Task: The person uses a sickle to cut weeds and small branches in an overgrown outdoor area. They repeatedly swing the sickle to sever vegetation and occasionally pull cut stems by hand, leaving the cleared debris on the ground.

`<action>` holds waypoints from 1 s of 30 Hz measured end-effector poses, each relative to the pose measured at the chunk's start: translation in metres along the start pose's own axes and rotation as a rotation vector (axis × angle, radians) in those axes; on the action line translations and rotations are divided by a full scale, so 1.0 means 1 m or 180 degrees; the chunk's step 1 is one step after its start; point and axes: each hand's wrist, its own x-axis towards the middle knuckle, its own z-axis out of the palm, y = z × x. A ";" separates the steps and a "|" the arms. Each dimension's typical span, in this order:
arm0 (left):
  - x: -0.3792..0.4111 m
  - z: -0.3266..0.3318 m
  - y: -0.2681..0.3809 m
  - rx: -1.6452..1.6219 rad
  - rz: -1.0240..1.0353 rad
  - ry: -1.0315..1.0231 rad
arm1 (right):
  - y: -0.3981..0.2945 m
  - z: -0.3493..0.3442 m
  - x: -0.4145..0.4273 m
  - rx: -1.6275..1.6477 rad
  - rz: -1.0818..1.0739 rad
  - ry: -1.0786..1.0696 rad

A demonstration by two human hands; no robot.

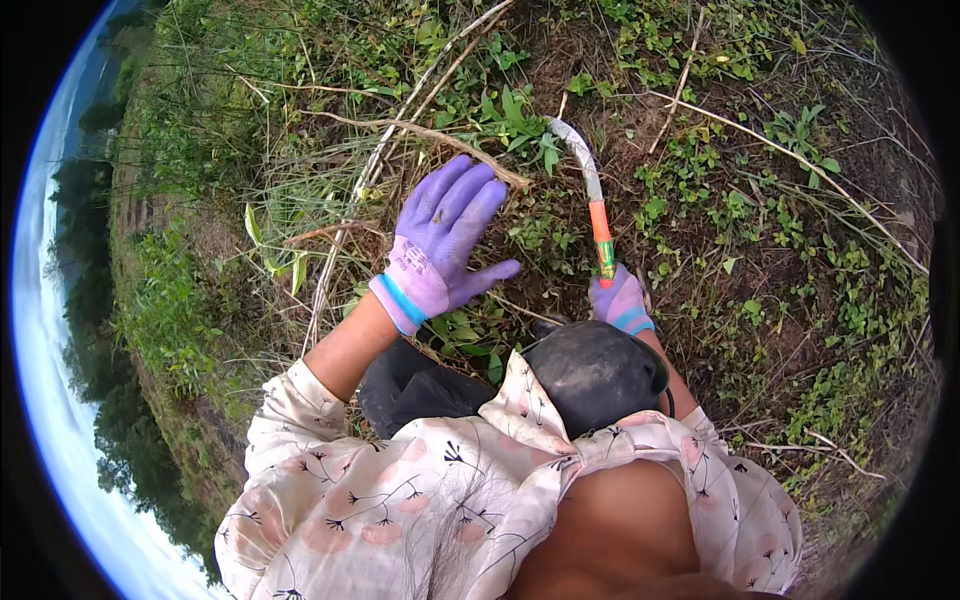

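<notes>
My left hand (450, 232), in a purple work glove with a blue-striped cuff, is spread with the thumb out to the right. Nothing shows in its grasp; a dry brown stick (457, 141) passes by its fingertips. My right hand (621, 298), in a matching glove, grips the lower end of a sickle (596, 199). Its handle is orange with a green patch, and its curved grey blade (576, 142) hooks to the left. The blade tip lies against a leafy green weed (517, 124), partly hidden by leaves.
Long pale stems (375, 157) lie left of my left hand. Another thin dry stem (795, 154) crosses the low weeds at right. My dark-covered knee (600, 371) is close to my right wrist. Trees (82, 285) stand beyond the slope at far left.
</notes>
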 end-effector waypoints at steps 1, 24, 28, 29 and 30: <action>0.007 0.025 0.014 -0.0092 0.0258 -0.0436 | -0.012 -0.010 0.007 -0.0109 -0.0104 0.0038; 0.029 0.085 -0.053 0.0543 -0.0501 -0.3916 | 0.013 -0.043 -0.042 0.1234 0.0056 0.0301; -0.048 0.019 -0.155 0.1683 -0.1652 -0.3669 | 0.037 0.005 -0.013 -0.0107 -0.0293 0.0216; -0.061 -0.006 -0.177 0.1784 -0.1965 -0.3222 | 0.054 0.007 -0.025 -0.0196 -0.0183 0.0085; -0.055 -0.027 -0.175 0.1735 -0.2281 -0.3219 | 0.071 0.006 -0.035 -0.0146 -0.0065 -0.0069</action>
